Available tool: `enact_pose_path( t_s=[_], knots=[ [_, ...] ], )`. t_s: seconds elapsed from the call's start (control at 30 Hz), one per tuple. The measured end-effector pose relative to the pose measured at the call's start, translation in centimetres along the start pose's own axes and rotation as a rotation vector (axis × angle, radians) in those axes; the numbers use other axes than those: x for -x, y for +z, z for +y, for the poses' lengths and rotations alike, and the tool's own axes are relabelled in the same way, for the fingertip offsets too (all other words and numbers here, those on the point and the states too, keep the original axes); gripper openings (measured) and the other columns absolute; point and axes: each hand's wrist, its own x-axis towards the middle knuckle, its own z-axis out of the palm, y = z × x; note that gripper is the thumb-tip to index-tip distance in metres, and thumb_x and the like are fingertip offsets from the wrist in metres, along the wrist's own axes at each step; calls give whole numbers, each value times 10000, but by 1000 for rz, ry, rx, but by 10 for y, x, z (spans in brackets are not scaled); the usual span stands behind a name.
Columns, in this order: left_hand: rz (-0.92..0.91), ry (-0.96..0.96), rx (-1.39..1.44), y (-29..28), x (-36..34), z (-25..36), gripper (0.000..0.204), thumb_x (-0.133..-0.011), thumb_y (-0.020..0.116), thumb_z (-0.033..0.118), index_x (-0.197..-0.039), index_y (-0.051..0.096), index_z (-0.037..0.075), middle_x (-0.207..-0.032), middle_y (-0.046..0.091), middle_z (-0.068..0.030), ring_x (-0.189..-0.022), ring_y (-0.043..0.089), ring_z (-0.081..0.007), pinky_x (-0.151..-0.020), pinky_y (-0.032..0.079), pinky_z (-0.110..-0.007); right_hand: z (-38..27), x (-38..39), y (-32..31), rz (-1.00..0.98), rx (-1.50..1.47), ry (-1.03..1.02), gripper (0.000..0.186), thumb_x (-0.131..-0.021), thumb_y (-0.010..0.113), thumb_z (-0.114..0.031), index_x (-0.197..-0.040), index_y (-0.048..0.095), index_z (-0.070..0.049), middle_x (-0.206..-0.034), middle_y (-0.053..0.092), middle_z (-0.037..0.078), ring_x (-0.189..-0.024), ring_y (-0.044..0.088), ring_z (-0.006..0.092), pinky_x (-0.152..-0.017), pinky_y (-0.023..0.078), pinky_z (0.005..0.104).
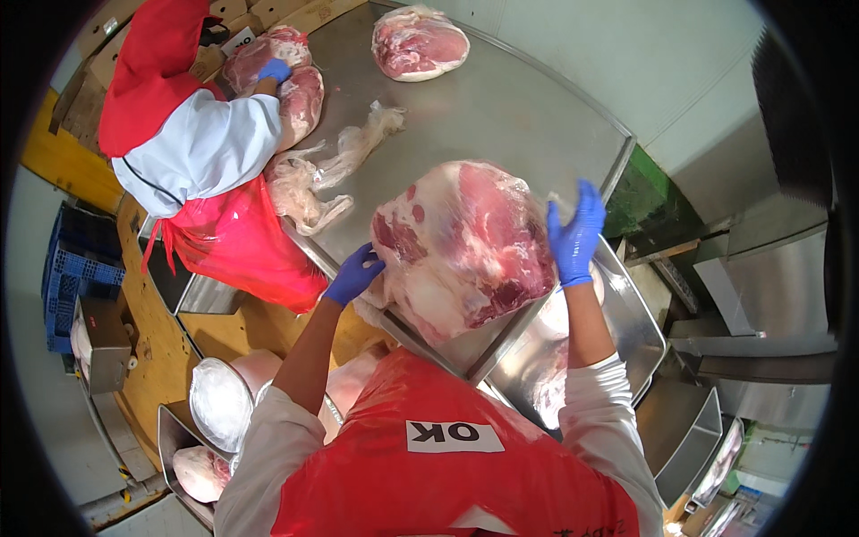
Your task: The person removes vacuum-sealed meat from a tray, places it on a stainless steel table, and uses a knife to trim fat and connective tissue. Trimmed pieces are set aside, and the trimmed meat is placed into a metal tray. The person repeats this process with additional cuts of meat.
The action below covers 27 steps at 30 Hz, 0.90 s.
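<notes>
A large piece of raw meat (465, 242), pink with white fat, lies at the near edge of the metal table (528, 112), directly in front of me. On its left side my left hand (356, 274), in a blue glove, has its fingertips at the meat's edge, the fingers apart and slightly bent. At the right side stands my right hand (577, 234), also gloved in blue, thumb and fingers spread; it grips nothing, and whether it touches the meat I cannot tell.
A co-worker (201, 143) in a red hood handles meat (300, 98) at the table's left. Crumpled clear plastic bags (313, 179) lie between us. Another meat piece (419, 43) sits at the far edge. A metal tub (640, 309) stands to my right, meat-filled bins (183, 430) lower left.
</notes>
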Motion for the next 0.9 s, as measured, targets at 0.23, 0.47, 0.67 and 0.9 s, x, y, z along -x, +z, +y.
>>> enact_pose_path(
  t_s=[0.23,0.47,0.67,0.9],
  knots=[
    [446,259,-447,9,-45,-23,600,-896,668,163,-1435,458,2,-1377,569,-226,-1224,596,-310,-1019,483,-381,-37,-3,74,-419,117,-52,299,-892,646,-240,-1109,625,-36,-1082,660,214,-1017,600,424,-933,459,540],
    [-14,-67,446,-14,-64,10,511,-967,580,163,-1438,476,-9,-1362,595,-162,-1246,570,-251,-1064,440,-364,-45,18,66,-608,-345,-100,172,-906,636,-203,-877,632,-34,-810,680,181,-758,665,370,-754,526,481],
    [23,-23,556,13,-50,-45,442,-1014,543,231,-1398,548,11,-1337,619,-106,-1194,578,-182,-1040,442,-315,-27,-16,88,-474,-222,-246,318,-962,586,-223,-1144,677,21,-1130,671,249,-1159,576,438,-1007,456,474],
    [227,34,305,17,-33,-33,400,-929,659,292,-1196,634,-4,-1115,697,-130,-1019,650,-228,-921,501,-380,9,-84,186,-891,-85,-87,520,-1026,398,-377,-1270,607,32,-1221,631,300,-1160,590,467,-1054,450,473]
  ],
)
